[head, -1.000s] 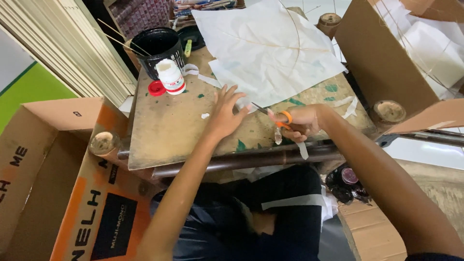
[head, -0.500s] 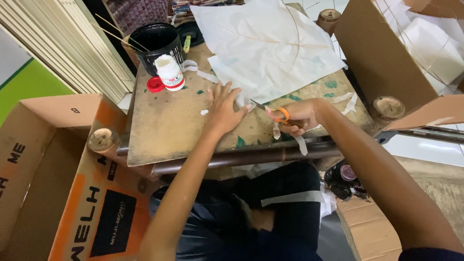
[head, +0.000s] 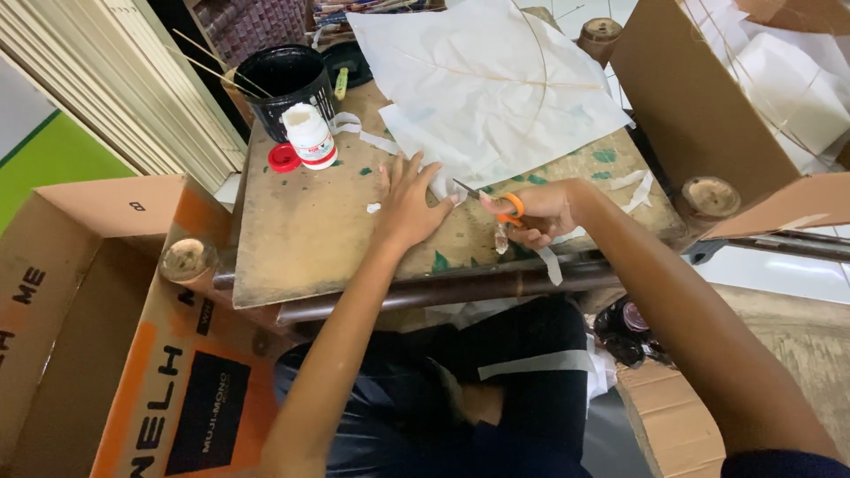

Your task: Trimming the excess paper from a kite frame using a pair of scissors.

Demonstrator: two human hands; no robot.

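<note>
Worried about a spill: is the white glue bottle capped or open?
Open. The white glue bottle stands upright with no cap on top; its red cap lies on the board beside it.

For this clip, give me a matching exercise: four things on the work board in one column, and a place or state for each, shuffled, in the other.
Things:
1. scissors
2. red cap
3. white bottle
4. white paper sheets

Places or states:
A. lying off, beside the bottle
B. standing in front of the black pot
C. gripped in the right hand, orange handles
D. spread over the far part of the board, edge under the left hand

Pairs: 1-C, 2-A, 3-B, 4-D
</note>
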